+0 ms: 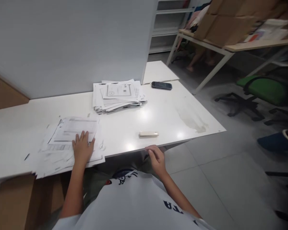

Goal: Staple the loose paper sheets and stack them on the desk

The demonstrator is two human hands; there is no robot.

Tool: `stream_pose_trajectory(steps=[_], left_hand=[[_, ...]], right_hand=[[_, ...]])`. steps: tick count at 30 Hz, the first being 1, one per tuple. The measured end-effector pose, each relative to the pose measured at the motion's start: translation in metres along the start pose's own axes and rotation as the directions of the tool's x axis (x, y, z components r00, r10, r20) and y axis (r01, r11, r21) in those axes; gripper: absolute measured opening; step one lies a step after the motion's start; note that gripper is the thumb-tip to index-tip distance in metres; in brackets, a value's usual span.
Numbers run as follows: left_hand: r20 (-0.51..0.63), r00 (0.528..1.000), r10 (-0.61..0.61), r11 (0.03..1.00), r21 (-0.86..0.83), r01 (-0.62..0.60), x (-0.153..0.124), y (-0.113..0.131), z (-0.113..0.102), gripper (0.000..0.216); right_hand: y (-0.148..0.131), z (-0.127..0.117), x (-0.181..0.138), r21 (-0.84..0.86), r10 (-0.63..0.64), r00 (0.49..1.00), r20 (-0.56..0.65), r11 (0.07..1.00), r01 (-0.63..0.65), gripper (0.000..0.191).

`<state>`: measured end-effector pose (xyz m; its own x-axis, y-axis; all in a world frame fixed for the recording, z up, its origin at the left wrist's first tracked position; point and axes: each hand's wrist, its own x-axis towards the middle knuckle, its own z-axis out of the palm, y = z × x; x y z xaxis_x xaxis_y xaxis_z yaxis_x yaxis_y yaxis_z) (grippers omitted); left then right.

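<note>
- Left hand (pixel 82 147): flat, fingers spread, pressing on the near paper pile (pixel 70 127).
- Right hand (pixel 156 158): half-curled, empty, at the front edge of the table (pixel 163 111).
- Near paper pile: loose printed sheets, skewed, overhanging that front edge.
- Pale bar (pixel 148 134): just beyond the right hand, with bare tabletop around it.
- Second stack (pixel 118 95): by the partition (pixel 74 41).
- Phone (pixel 161 85): beside the second stack.

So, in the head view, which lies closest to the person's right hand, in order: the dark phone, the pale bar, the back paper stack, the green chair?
From the right hand:
1. pale bar, just ahead on the table.
2-3. back paper stack, ahead-left, and dark phone, at the far edge: too close to call.
4. green chair, away to the right, off the table.
</note>
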<state>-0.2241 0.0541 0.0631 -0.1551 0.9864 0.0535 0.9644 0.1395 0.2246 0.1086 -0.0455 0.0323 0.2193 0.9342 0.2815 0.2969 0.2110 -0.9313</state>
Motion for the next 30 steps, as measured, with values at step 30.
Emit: stream_pose_trajectory(steps=[30], left_hand=[[-0.111,0.966,0.234,0.959,-0.136,-0.248,-0.132,-0.023,0.018,0.057]], right_hand=[[-0.017,0.033,-0.032,0.353,0.682,0.647,0.342,0.545,-0.761,0.043]])
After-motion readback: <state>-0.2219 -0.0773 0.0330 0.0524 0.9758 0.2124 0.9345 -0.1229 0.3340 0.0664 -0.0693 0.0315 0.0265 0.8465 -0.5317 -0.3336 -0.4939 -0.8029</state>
